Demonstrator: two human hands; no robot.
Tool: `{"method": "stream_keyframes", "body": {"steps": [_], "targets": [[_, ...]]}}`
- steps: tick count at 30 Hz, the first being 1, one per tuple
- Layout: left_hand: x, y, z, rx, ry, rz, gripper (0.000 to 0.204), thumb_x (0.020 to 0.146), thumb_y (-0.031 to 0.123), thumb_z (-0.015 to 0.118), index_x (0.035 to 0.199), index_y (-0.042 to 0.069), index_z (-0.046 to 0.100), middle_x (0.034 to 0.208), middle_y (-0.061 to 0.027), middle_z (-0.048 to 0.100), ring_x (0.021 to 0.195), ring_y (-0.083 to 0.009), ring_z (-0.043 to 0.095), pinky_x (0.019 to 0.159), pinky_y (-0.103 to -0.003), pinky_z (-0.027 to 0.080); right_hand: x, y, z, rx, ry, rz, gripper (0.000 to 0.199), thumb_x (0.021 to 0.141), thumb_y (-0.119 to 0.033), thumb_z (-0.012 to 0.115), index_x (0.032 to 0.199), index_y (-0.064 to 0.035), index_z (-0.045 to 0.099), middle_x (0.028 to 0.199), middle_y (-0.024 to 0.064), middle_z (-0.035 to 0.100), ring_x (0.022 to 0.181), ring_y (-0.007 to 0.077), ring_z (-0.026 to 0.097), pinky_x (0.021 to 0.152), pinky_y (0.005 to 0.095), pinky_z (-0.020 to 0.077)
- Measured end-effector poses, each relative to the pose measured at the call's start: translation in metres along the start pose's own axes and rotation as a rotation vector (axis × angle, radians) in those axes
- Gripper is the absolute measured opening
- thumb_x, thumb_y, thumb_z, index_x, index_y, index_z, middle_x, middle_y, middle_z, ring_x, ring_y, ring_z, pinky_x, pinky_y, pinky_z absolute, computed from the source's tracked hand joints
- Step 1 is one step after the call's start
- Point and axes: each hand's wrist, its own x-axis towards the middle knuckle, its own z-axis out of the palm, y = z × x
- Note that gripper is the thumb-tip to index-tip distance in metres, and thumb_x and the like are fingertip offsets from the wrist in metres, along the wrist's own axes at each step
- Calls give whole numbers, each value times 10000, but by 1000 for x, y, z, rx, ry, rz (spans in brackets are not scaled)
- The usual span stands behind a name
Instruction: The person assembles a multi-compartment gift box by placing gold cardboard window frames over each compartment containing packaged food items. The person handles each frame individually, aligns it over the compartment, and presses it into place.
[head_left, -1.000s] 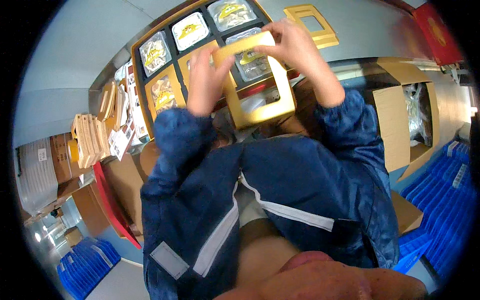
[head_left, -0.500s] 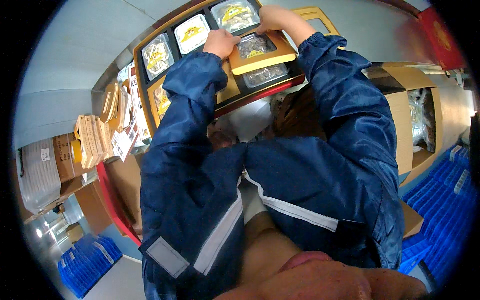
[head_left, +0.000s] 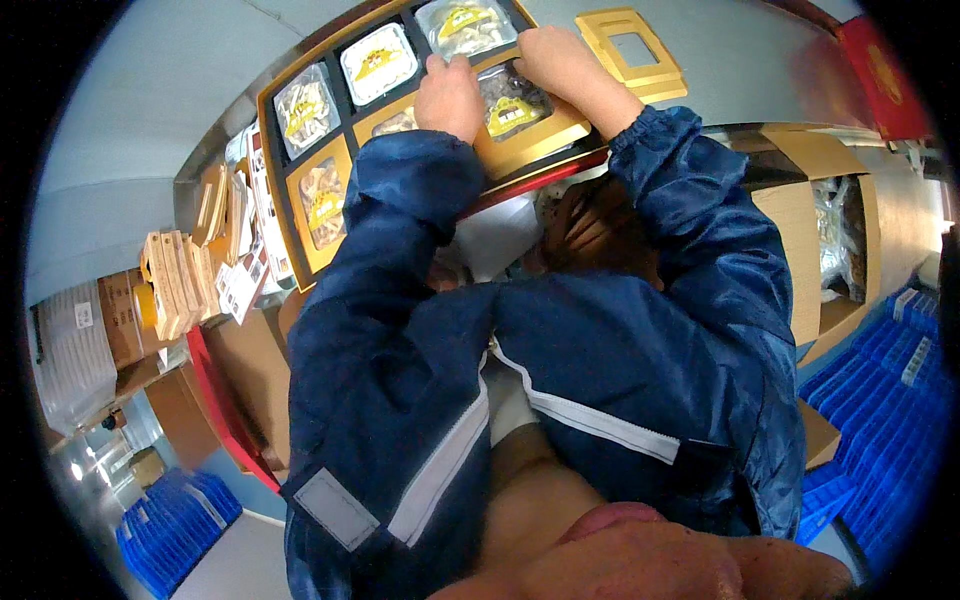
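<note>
- Left hand (head_left: 450,98) & right hand (head_left: 565,65): both lie flat, fingers spread, pressing gold frame insert (head_left: 535,135) onto gift box tray (head_left: 300,170) on counter (head_left: 150,120).
- Step, I judge: seating insert over packets.
- Next needs even push at corners.

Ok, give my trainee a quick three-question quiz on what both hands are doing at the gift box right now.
1. True or false: the left hand and right hand both press on the gold window frame lying in the gift box.
2. Where do the spare gold frames lie? A) on the grey table beyond the right hand B) in the blue crates
3. Fill in: the sleeves are dark ____.
Key: 1 true; 2 A; 3 blue.
</note>
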Motion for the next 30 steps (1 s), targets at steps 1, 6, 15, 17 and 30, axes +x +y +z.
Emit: {"method": "stream_keyframes", "body": {"steps": [1,6,15,17,30], "targets": [[-1,1,0,-10,17,6,166,924,220,620,991,78,674,1061,-207,595,921,-419,653,813,-494,543,-2,-4,0,11,22,54,145,781,-126,663,831,-39,768,833,206,729,804,367,731,720,455,596],[-1,1,2,21,69,61,144,911,183,624,985,77,688,1018,-187,613,946,-385,634,809,-475,536,-15,-8,7,-45,156,13,143,778,-133,666,820,-51,775,816,197,728,779,357,731,706,447,596],[-2,1,6,23,104,134,109,879,150,651,962,102,702,960,-151,641,949,-365,613,814,-468,519,-31,-24,4,-298,43,-164,157,818,-168,632,828,-111,777,846,113,735,932,308,668,766,411,568],[-3,0,9,32,115,149,107,876,153,656,961,108,703,959,-147,641,945,-365,611,810,-465,519,-24,-16,21,-192,125,-93,172,821,-166,635,898,-94,770,857,121,733,945,321,665,796,420,562],[-42,-18,-42,-441,-201,429,334,878,248,743,1147,64,670,1158,-196,597,1099,-365,573,960,-410,474,-86,52,-74,590,-310,-286,492,709,-181,836,1168,-78,690,1020,156,681,896,317,686,805,398,548]]}}
